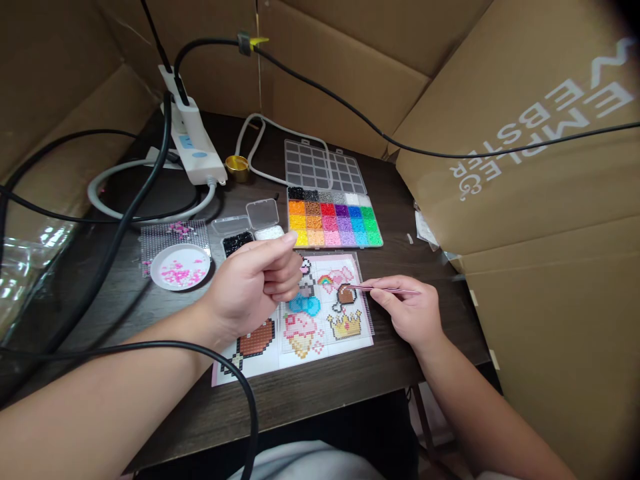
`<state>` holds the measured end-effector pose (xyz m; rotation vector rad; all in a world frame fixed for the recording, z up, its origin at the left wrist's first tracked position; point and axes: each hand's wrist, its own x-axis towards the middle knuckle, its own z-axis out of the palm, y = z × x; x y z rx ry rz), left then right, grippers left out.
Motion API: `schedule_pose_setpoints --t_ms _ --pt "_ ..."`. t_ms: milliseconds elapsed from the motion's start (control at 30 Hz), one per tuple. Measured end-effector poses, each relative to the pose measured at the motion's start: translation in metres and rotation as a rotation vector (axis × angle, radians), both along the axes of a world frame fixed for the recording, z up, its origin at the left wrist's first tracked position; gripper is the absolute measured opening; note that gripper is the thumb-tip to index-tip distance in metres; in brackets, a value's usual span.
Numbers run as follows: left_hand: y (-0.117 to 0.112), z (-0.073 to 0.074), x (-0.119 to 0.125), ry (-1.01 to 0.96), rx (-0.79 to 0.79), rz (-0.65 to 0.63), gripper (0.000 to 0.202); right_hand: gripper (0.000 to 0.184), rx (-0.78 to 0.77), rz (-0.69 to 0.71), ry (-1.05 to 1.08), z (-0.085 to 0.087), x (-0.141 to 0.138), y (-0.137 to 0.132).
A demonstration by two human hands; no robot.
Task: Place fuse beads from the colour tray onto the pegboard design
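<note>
My right hand [414, 312] pinches a pair of pinkish tweezers [387, 289]. The tweezers' tips reach the brown drumstick figure [346, 294] on a clear pegboard [367, 313], which lies over a printed pattern sheet [287, 375]. A crown, an ice cream cone and a rainbow also show there. My left hand [253, 283] is curled closed above the sheet's left part, thumb on top; whatever its fingers may hold is hidden. Just behind it, a small open case [237, 243] holds black and white beads.
An open bead box [334, 223] with many colours stands behind the sheet. At left, a white dish [181, 267] of pink and white beads overlaps another pegboard [150, 241]. A power strip [193, 137], a gold cup [237, 169], loose cables [250, 400] and cardboard walls [540, 280] surround the table.
</note>
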<state>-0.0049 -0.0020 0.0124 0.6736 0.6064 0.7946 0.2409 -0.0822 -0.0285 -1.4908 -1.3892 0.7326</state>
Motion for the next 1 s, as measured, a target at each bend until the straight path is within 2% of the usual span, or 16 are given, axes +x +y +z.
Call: schedule_pose_setpoints --t_ms 433,567,667,833,900,1000 --pt "-0.001 -0.001 -0.001 -0.031 -0.018 0.003 0.053 0.005 0.024 -0.030 0.033 0.001 0.002 0.000" --pt "-0.001 -0.005 -0.003 -0.050 -0.015 -0.002 0.052 0.006 0.084 -0.037 0.070 0.009 0.004 0.008" --pt "-0.002 -0.007 -0.004 -0.063 -0.011 -0.008 0.051 0.007 0.179 -0.064 0.096 0.024 0.000 0.033" --pt "-0.002 -0.006 -0.006 -0.057 -0.020 0.001 0.052 0.007 0.227 -0.068 -0.005 0.047 -0.028 0.097" --pt "-0.002 -0.006 -0.006 -0.056 -0.023 -0.003 0.052 0.007 0.228 -0.066 -0.011 0.046 -0.042 0.117" --pt "-0.001 -0.006 -0.006 -0.058 -0.036 0.001 0.052 0.008 0.213 -0.056 -0.018 0.035 -0.060 0.134"
